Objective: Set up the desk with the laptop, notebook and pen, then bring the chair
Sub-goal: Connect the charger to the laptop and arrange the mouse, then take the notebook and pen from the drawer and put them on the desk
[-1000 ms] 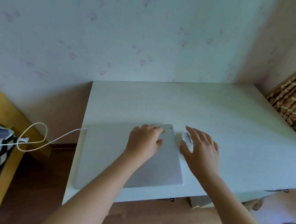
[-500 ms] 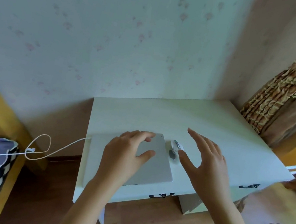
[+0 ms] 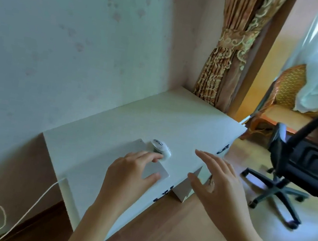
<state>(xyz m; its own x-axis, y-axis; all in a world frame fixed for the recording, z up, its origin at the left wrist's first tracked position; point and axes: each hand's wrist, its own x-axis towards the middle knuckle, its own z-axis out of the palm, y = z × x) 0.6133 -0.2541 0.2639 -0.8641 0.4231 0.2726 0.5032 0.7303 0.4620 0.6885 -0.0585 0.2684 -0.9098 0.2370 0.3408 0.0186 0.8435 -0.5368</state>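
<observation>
Silver laptop (image 3: pixel 153 169) under left hand (image 3: pixel 132 171)

No readable text, labels, brands or numbers anywhere: laptop (image 3: pixel 147 161) lid plain, mouse (image 3: pixel 161 148) markings too blurred.

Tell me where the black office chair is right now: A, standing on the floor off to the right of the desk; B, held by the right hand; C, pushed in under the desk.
A: the black office chair stands on the floor, apart from the white desk, and the right hand holds nothing.
</observation>
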